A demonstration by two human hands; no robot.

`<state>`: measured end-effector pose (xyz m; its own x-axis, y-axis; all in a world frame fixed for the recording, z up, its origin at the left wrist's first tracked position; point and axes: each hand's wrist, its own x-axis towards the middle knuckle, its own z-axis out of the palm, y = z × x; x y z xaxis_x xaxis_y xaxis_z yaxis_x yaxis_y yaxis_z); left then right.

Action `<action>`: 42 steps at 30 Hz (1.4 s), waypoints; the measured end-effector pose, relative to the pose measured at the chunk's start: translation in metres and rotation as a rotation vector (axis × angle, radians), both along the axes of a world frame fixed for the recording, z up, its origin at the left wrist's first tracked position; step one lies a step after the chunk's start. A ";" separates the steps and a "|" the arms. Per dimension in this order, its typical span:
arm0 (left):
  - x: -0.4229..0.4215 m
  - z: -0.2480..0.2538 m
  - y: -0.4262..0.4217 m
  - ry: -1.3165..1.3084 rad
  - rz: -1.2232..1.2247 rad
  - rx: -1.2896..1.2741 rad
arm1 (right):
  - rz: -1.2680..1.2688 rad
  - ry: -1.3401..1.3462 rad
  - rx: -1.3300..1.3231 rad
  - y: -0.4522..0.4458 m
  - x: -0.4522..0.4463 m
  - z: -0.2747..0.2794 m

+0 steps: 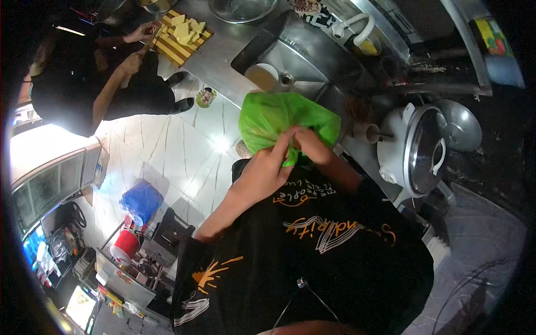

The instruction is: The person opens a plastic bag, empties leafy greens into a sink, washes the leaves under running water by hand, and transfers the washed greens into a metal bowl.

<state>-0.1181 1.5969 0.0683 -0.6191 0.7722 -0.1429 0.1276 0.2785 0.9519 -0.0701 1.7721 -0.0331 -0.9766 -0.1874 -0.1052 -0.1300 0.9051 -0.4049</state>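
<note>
A bright green plastic bag (279, 117) hangs in front of my chest, close to the sink's near edge. Its thin plastic bulges, and paler, yellowish contents show faintly through it. My left hand (268, 170) pinches gathered plastic near the bag's mouth, with a bit of green poking out below the fingers. Against it, my right hand (314, 146) also has its fingers closed on the bunched plastic. The two hands touch at the fingertips, and the exact grip is partly hidden.
Ahead is a steel sink (312, 53) holding a round pale dish (262, 76) beneath a white faucet (357, 28). Right stands a large white lidded cooker (399, 145). At upper left, another person's hands (131, 62) work over a striped board (173, 51) with pale yellow pieces. A blue bag (141, 201) lies on the floor.
</note>
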 end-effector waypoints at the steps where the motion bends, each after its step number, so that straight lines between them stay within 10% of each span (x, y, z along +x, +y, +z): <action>1: -0.004 0.001 -0.007 -0.015 0.011 -0.027 | 0.006 -0.026 -0.013 -0.001 0.001 0.001; 6: -0.042 -0.007 -0.044 -0.215 0.065 -0.049 | 0.294 -0.446 -0.707 0.036 -0.009 0.087; 8: -0.053 -0.007 -0.046 -0.310 0.080 -0.061 | -0.113 -0.796 -1.126 0.073 -0.025 0.099; 10: -0.070 -0.002 -0.044 -0.254 -0.008 -0.121 | -0.300 -0.232 -1.293 0.116 -0.056 0.047; 12: -0.094 -0.017 -0.042 -0.052 -0.019 -0.200 | -0.716 0.039 -0.815 0.119 -0.081 -0.011; 15: -0.142 -0.105 -0.022 -0.036 0.675 -0.120 | -0.594 -0.629 -0.581 0.137 -0.077 -0.128; 17: -0.158 -0.224 -0.048 0.248 0.425 -0.567 | -0.619 -0.634 -0.668 0.126 -0.062 -0.161; 22: -0.151 -0.218 0.011 0.327 0.407 -1.143 | -0.720 -0.585 -0.923 0.138 -0.030 -0.210; 25: -0.178 -0.199 0.034 0.964 0.457 -0.736 | -0.781 -0.619 -1.073 0.147 -0.012 -0.226; 28: -0.203 -0.247 0.021 0.365 0.143 -0.622 | -0.720 -0.614 -1.141 0.157 -0.019 -0.222; 31: -0.214 -0.266 0.018 0.479 -0.215 -0.447 | -0.741 -0.431 -1.075 0.149 -0.030 -0.224; 34: -0.209 -0.251 0.043 0.002 0.160 -0.721 | -0.749 -0.276 -0.979 0.141 -0.031 -0.224; 39: -0.204 -0.224 0.088 -0.022 0.286 -0.507 | -0.926 -0.181 -1.284 0.128 -0.011 -0.281; 42: -0.210 -0.206 0.131 0.035 0.298 -0.361 | -1.056 -0.144 -0.843 0.153 -0.018 -0.241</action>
